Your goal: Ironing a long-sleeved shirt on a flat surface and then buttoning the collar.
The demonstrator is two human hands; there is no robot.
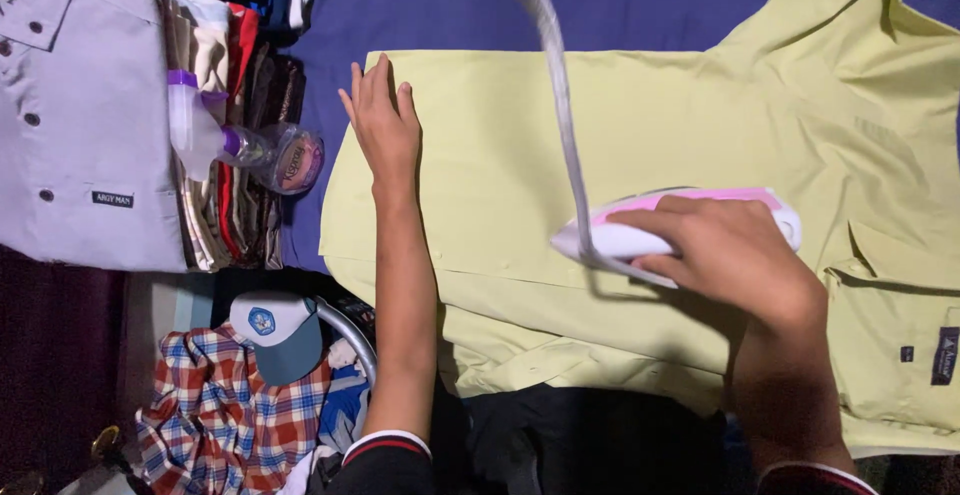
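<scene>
The yellow-green shirt [640, 155] is matt woven cloth, mostly smooth. The iron [680, 225] has a glossy pink and white plastic body. The spray bottle [240, 145] is clear plastic.

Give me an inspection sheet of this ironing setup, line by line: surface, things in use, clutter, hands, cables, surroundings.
Surface: blue cloth-covered surface, mostly under the shirt.
Things in use: light green shirt spread flat, chest pocket at right; pink and white iron resting on it.
Clutter: clear spray bottle lying by a stack of folded clothes; grey folded shirt at left.
Hands: left hand flat on the shirt, fingers spread; right hand closed on the iron's handle.
Cables: grey cord running up from the iron's rear, out of frame.
Surroundings: cap and plaid cloth below left; dark clothes along the near edge.
</scene>
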